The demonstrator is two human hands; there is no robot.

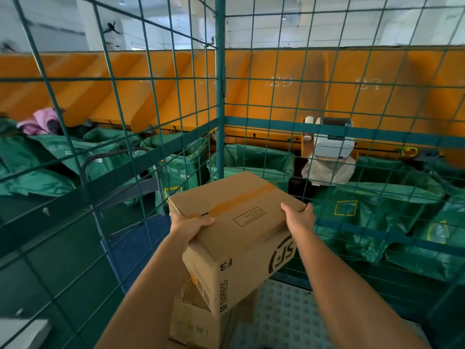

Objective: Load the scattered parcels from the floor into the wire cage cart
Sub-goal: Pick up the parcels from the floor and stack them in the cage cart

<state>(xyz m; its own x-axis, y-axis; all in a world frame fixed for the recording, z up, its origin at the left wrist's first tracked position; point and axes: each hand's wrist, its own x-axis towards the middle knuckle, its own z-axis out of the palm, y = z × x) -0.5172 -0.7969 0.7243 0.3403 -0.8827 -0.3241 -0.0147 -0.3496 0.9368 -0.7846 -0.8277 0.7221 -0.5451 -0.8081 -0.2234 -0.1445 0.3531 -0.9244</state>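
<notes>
My left hand [193, 226] and right hand [300, 216] grip the taped brown cardboard box [236, 233], which could slide off the smaller brown carton [196, 321] at six o'clock.

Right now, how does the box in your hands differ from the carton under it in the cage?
The held box is tilted, gripped by the left hand and right hand; the lower carton sits flat on the cart.
The held box shows in full, with large black print and a taped seam; the lower carton is mostly hidden, its markings faint.
Both are brown cardboard, inside the green wire cage.
</notes>
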